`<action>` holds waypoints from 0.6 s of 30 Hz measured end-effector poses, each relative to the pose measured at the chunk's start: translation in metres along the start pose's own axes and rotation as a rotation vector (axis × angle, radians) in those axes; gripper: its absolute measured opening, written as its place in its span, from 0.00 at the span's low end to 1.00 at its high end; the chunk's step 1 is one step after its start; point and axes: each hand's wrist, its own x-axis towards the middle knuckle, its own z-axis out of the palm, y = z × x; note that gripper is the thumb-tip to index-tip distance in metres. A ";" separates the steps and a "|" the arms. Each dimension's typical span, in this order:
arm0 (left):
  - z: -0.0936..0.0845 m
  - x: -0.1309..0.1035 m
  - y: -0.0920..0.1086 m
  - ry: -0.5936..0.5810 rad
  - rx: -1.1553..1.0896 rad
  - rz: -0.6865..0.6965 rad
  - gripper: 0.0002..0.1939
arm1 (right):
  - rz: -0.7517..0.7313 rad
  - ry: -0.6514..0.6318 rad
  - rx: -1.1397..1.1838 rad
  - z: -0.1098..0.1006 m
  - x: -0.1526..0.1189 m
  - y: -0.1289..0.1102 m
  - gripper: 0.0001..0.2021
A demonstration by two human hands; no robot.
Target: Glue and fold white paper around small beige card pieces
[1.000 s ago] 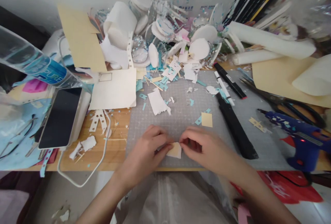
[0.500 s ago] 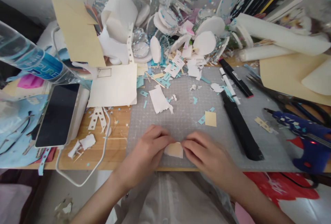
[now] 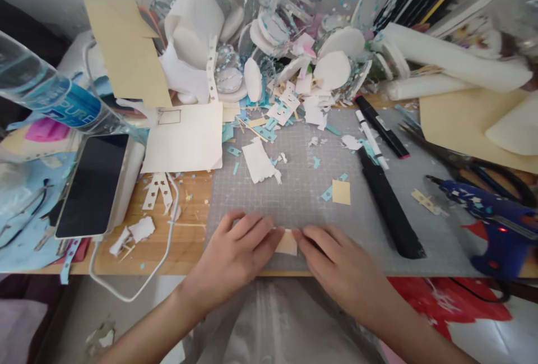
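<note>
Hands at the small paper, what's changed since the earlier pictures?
The left hand has flattened: its fingers, bunched before, are now more spread, and it covers more of the left side of the small paper. The right hand, at the paper's right edge, looks flatter too. Both still touch it; I can't tell whether either grips it. The yellow square, black marker and blue glue gun stayed put.

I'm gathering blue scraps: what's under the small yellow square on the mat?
Blue paper shows at the left and top edges of the yellow square, on the gray mat. Anything directly beneath is covered, so I can't count pieces.
</note>
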 end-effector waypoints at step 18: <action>0.017 -0.019 0.063 0.078 -0.163 -0.113 0.17 | 0.205 0.182 0.212 0.016 -0.013 -0.014 0.20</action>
